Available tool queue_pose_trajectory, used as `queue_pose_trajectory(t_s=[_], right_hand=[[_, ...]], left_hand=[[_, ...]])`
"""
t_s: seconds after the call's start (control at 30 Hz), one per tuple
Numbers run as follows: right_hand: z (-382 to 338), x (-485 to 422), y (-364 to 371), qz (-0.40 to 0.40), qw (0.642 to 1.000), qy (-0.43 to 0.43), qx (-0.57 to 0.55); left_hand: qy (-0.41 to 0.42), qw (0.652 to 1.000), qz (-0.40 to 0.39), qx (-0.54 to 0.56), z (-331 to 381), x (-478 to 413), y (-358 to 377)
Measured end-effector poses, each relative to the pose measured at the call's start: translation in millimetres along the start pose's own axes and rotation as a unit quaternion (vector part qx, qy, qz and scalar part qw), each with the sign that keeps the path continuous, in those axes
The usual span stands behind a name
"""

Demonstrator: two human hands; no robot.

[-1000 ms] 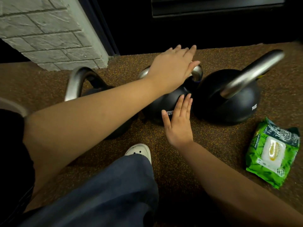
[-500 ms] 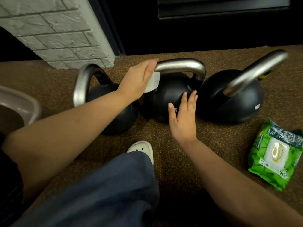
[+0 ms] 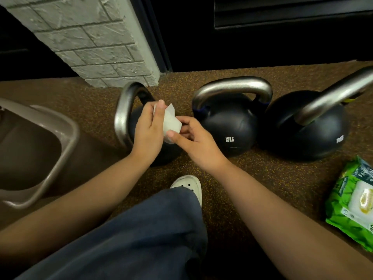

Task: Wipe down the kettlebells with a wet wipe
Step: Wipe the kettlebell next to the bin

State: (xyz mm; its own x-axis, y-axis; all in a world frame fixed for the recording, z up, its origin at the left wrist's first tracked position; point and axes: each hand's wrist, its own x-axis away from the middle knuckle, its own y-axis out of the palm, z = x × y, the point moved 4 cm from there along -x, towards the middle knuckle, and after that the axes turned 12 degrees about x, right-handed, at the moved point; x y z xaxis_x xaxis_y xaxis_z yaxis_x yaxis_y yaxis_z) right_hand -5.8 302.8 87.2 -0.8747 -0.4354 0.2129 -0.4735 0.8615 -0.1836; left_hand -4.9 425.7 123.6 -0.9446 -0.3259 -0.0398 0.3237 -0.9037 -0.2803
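Floor (image 3: 262,178): dark brown, speckled with fine yellow flecks, covering the near and middle ground and ending at a straight far edge. Brick pillar (image 3: 96,37): painted pale grey, with recessed mortar lines, rising at the far left; its right face is smooth and paler. Dark frame strip (image 3: 153,37): runs diagonally just right of the pillar down to the floor edge. Far wall (image 3: 262,49): nearly black and unlit, with a horizontal ledge or panel (image 3: 292,15) at upper right. Bin (image 3: 40,150): taupe plastic, rounded rim, at the left edge. Lighting is dim, falling from above.
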Motion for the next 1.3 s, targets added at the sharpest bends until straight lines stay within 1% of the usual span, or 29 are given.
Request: queue_pose_trajectory(t_s=[0.1, 0.2, 0.27, 0.33, 0.43, 0.53, 0.63, 0.7, 0.77, 0.83, 0.93, 1.0, 1.07, 1.13, 1.17, 1.2, 1.3], right_hand=[[0, -4, 13, -0.003, 0.998, 0.029, -0.061], [1, -7, 19, -0.004, 0.989, 0.063, -0.131], [-1, -11, 19, -0.007, 0.985, 0.062, -0.16], [-3, -15, 17, -0.01, 0.985, 0.051, -0.165], [-7, -21, 12, -0.017, 0.987, 0.027, -0.155], [-6, -29, 9, -0.021, 0.997, 0.027, -0.072], [5, -35, 8, -0.017, 0.996, 0.008, 0.088], [13, -38, 12, -0.029, 0.982, -0.02, 0.183], [20, -40, 20, -0.06, 0.968, -0.033, 0.244], [24, -44, 28, -0.085, 0.955, -0.039, 0.282], [23, -55, 38, -0.098, 0.943, -0.057, 0.314], [25, -62, 45, -0.103, 0.931, -0.064, 0.344], [29, -65, 51, -0.117, 0.922, -0.062, 0.365], [35, -65, 55, -0.124, 0.918, -0.064, 0.372], [38, -64, 55, -0.12, 0.916, -0.069, 0.377], [40, -63, 55, -0.115, 0.914, -0.075, 0.382], [43, -62, 52, -0.116, 0.909, -0.084, 0.392]], left_hand=[[-0.018, 1.0, -0.007, 0.004, 0, 9, -14], [-0.027, 0.998, -0.054, -0.006, 2, 20, -27], [-0.047, 0.995, -0.082, 0.009, -2, 28, -38], [-0.061, 0.994, -0.089, 0.015, -5, 30, -48], [-0.05, 0.995, -0.086, -0.016, 5, 22, -58], [-0.001, 0.994, -0.046, -0.103, 25, 1, -71], [0.051, 0.985, 0.037, -0.159, 45, -28, -91], [0.06, 0.969, 0.09, -0.224, 50, -48, -100], [0.035, 0.943, 0.103, -0.313, 43, -67, -100], [0.03, 0.934, 0.061, -0.35, 35, -83, -89], [0.042, 0.931, -0.051, -0.359, 34, -102, -63], [-0.005, 0.92, -0.108, -0.377, 31, -112, -54], [-0.041, 0.889, -0.167, -0.424, 28, -117, -49], [-0.051, 0.847, -0.234, -0.475, 29, -116, -40], [-0.058, 0.83, -0.248, -0.496, 30, -116, -36], [-0.064, 0.822, -0.245, -0.509, 32, -119, -33], [-0.088, 0.83, -0.183, -0.519, 44, -136, -27]])
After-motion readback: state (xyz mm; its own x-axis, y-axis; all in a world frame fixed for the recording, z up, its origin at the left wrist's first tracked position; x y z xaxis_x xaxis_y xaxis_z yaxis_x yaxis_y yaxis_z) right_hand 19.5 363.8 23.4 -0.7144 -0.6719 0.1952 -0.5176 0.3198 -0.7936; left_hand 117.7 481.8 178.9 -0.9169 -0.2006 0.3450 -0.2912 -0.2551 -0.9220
